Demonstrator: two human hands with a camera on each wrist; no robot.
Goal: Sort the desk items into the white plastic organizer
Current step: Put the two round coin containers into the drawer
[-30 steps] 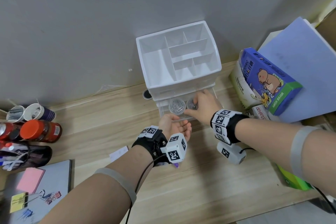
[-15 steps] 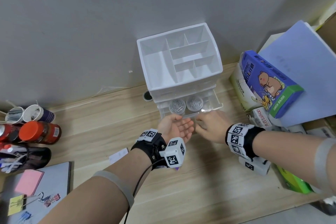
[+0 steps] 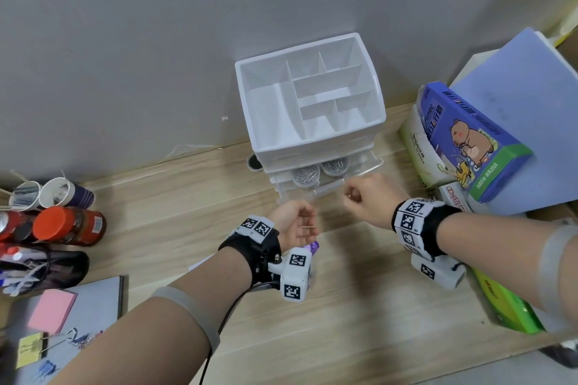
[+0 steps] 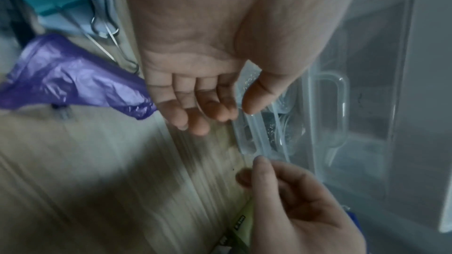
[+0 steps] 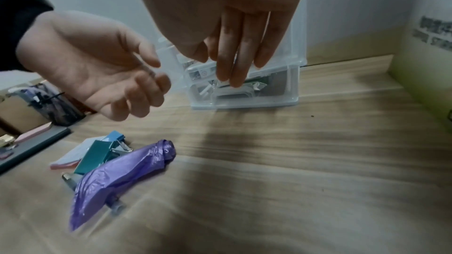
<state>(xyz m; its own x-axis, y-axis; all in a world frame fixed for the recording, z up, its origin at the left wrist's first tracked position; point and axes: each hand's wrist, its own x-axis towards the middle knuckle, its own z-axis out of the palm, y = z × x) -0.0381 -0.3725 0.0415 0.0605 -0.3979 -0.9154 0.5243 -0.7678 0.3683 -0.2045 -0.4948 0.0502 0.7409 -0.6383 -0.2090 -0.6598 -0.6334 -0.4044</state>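
Note:
The white plastic organizer [image 3: 312,147] stands against the wall, its top compartments bare. Its clear upper drawer [image 3: 328,187] is pulled out and holds two round tubs of paper clips [image 3: 305,175]. My left hand [image 3: 297,222] hovers just in front of the drawer, palm up, fingers loosely curled around nothing [image 4: 208,103]. My right hand [image 3: 366,200] hangs beside it at the drawer's right front, fingers relaxed and holding nothing [image 5: 234,55]. A purple plastic roll [image 5: 122,177] and a teal binder clip [image 5: 97,154] lie on the desk under my left wrist.
A blue carton [image 3: 469,141] and a pale blue folder [image 3: 516,87] are stacked to the right, with a green box [image 3: 506,306] nearer. On the left stand a red-lidded jar [image 3: 68,225], paper cups [image 3: 59,194], a black pouch [image 3: 40,266] and a notebook with pink notes [image 3: 53,309].
My right hand has come out of the drawer, leaving the second tub of clips inside. Both hands have drawn back a little from the drawer front.

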